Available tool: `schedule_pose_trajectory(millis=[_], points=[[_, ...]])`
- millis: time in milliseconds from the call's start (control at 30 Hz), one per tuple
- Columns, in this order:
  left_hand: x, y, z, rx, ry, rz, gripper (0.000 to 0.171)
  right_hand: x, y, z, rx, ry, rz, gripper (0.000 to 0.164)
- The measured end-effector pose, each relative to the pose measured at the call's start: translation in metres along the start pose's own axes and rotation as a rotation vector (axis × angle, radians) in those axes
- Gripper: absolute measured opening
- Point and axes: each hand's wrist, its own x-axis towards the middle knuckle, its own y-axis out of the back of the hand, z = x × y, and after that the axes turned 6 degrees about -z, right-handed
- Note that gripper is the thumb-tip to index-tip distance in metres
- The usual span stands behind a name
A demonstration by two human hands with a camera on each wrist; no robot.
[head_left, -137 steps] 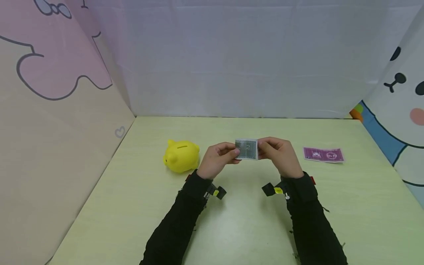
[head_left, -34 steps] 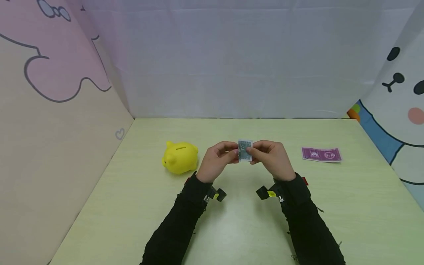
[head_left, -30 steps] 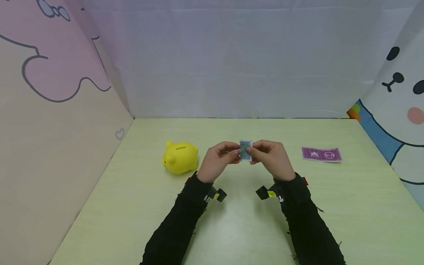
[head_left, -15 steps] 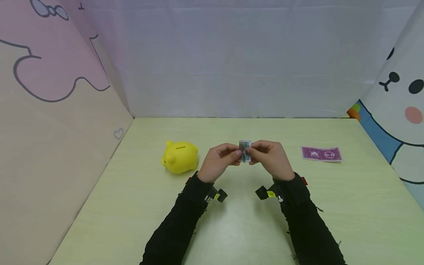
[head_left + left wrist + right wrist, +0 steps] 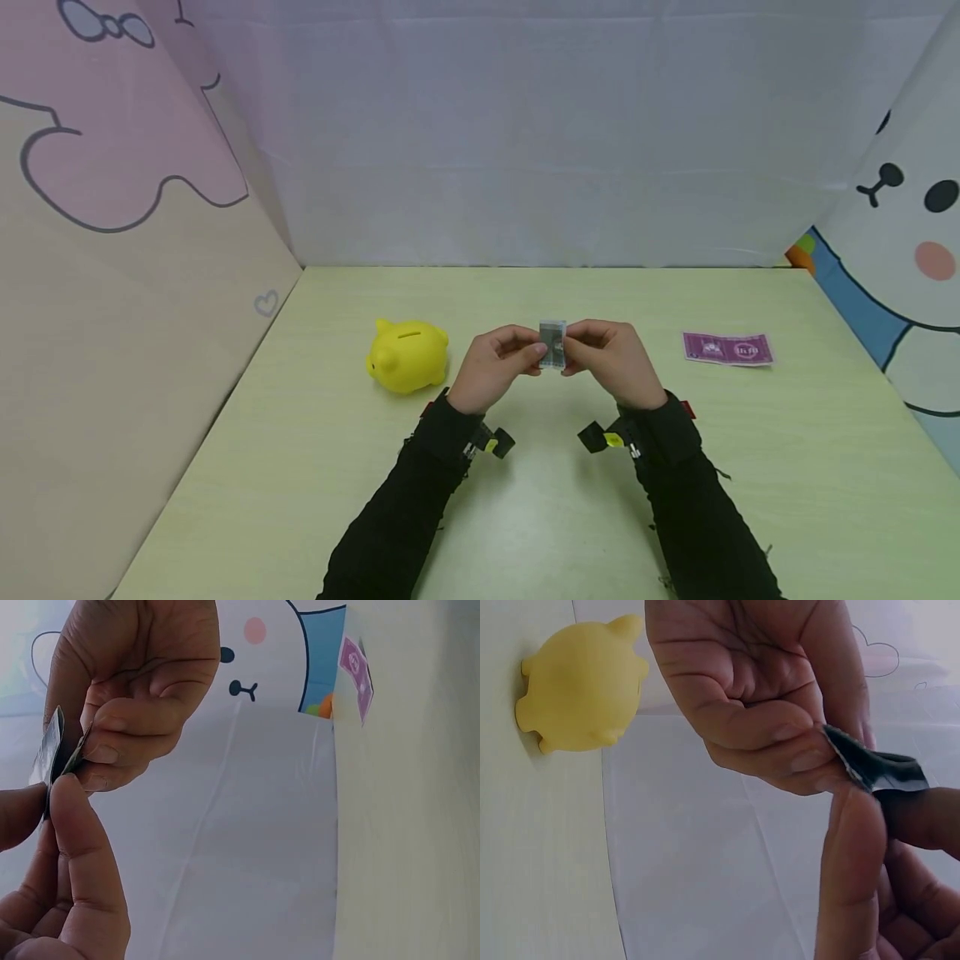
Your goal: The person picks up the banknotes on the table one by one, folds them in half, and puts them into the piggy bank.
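A small folded banknote [image 5: 553, 343], greyish green with pale edges, is held up over the table between both hands. My left hand [image 5: 486, 371] pinches its left side between thumb and forefinger. My right hand [image 5: 617, 367] pinches the right side, thumb in front and fingers behind. In the left wrist view the folded note [image 5: 51, 750] shows two layers standing apart in a narrow V. The right wrist view shows a bent flap of the dark note [image 5: 877, 769] between the fingertips. Left of the hands stands a yellow piggy bank [image 5: 408, 357], its slot on top.
A purple banknote [image 5: 727, 349] lies flat on the right of the pale table [image 5: 525, 517]. A white sheet [image 5: 570, 142] hangs along the table's back edge. Printed cartoon panels flank it: a pink figure [image 5: 135, 125] at left and a white bear [image 5: 900, 250] at right.
The banknote has gone from a wider piece with a "2" showing to a narrow folded strip. My right hand has moved left toward my left hand. The piggy bank and purple note stay put.
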Motion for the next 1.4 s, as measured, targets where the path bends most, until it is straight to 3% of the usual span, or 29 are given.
schedule_pose_trajectory(millis=[233, 600, 933, 1400], points=[[-0.0008, -0.0014, 0.0025, 0.012, 0.005, 0.016, 0.023, 0.0006, 0.0007, -0.0005, -0.017, 0.006, 0.019, 0.027], [-0.0009, -0.0026, 0.0032, 0.016, 0.001, 0.058, 0.021, -0.0027, 0.0017, -0.0057, 0.08, 0.019, 0.046, 0.034], [-0.0021, -0.0025, 0.0037, 0.037, -0.008, 0.056, 0.02, -0.0034, 0.0015, -0.0073, 0.01, -0.009, 0.029, 0.033], [-0.0023, -0.0026, 0.0054, 0.021, 0.011, 0.05, 0.022, -0.0033, 0.0024, -0.0027, 0.038, 0.015, 0.006, 0.028]])
